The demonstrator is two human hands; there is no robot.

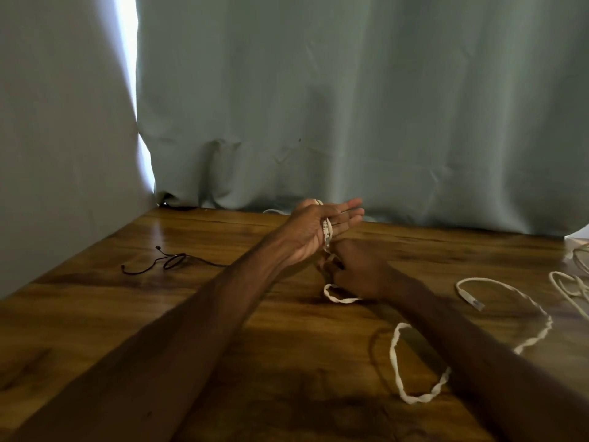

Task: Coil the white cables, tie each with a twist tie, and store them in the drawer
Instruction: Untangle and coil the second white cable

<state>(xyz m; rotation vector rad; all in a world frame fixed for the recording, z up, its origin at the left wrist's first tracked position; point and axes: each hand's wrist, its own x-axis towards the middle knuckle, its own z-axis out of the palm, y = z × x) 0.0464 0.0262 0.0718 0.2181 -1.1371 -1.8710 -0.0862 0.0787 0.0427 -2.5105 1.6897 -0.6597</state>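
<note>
A long white cable (pixel 411 400) trails in loops over the wooden table (pixel 223 330); its far plug (pixel 471 299) lies at the right. My left hand (pixel 314 231) is raised above the table's back part with fingers straight. The cable's other plug hangs down its palm, and the cable runs over the top of the hand beside the thumb, which seems to pin it. Just below, my right hand (pixel 360 269) grips the same cable with curled fingers. No twist tie or drawer is in view.
A thin black cable (pixel 169 261) lies on the table at the left. More white cables (pixel 570 282) lie bunched at the right edge. A grey-green curtain (pixel 350 106) hangs along the back and left of the table.
</note>
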